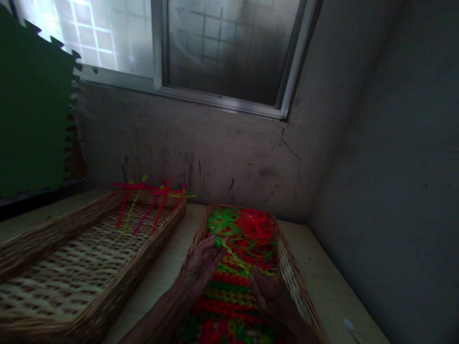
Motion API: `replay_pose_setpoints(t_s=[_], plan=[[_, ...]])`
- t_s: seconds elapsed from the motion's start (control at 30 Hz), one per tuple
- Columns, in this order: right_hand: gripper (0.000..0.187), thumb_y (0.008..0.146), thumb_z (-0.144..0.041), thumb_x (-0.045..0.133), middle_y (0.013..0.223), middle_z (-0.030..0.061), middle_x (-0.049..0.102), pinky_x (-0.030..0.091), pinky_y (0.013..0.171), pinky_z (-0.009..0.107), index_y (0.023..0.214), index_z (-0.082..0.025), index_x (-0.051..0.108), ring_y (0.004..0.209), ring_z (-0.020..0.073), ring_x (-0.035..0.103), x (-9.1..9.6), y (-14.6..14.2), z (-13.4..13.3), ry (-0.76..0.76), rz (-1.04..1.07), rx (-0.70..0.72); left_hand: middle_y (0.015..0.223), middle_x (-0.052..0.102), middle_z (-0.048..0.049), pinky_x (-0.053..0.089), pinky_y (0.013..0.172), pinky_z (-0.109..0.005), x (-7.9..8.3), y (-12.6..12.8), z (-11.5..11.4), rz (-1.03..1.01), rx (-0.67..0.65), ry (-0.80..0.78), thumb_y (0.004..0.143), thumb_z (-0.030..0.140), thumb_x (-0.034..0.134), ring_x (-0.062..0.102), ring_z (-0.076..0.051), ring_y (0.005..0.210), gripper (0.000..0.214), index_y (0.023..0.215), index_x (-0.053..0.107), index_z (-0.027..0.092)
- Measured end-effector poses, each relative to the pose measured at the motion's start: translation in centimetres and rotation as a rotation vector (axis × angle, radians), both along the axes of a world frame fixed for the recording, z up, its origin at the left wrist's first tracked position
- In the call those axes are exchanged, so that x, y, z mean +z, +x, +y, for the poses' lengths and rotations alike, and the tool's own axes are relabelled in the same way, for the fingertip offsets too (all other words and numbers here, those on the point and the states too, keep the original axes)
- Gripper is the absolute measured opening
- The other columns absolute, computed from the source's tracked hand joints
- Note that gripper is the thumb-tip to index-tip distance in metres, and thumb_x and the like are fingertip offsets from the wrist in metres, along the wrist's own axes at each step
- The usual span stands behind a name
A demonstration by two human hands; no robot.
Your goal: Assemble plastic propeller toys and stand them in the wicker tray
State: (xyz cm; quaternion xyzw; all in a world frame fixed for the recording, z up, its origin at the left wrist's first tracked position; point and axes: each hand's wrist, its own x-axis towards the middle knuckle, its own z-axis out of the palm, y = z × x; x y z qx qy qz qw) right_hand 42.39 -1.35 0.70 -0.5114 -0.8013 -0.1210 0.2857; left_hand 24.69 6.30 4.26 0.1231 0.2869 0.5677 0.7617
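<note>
My left hand is over the left side of a wicker basket, palm partly up, its fingers closed on the green end of a thin plastic braided strand. This yellow-green strand slants down to my right hand, whose fingertips are pressed together on it. Beneath both hands lie rows of braided plastic cord in red, green and yellow. Behind them, green plastic string coils and red plastic string coils fill the far end of the basket. The fingers' exact grip is dim and partly hidden.
The hands' wicker basket stands on a pale wooden table. A larger wicker tray lies to the left, with several coloured plastic strips across its far end. A wall rises behind; a green foam mat stands at left.
</note>
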Motion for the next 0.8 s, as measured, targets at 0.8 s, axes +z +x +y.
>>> replay_pose_setpoints(t_s=[0.8], plan=[[0.033,0.091,-0.021,0.025,0.053,-0.0011,0.051,0.025,0.045,0.026,0.069,-0.018,0.050,0.043,0.0100,0.048,0.3,-0.5,0.5,0.007,0.089,0.056,0.084,0.067,-0.0068,0.051,0.073,-0.027,0.2,0.3,-0.8,0.003,-0.195,0.162,0.066,-0.003,0.057,0.065,-0.022,0.088,0.026,0.084,0.052,0.015]])
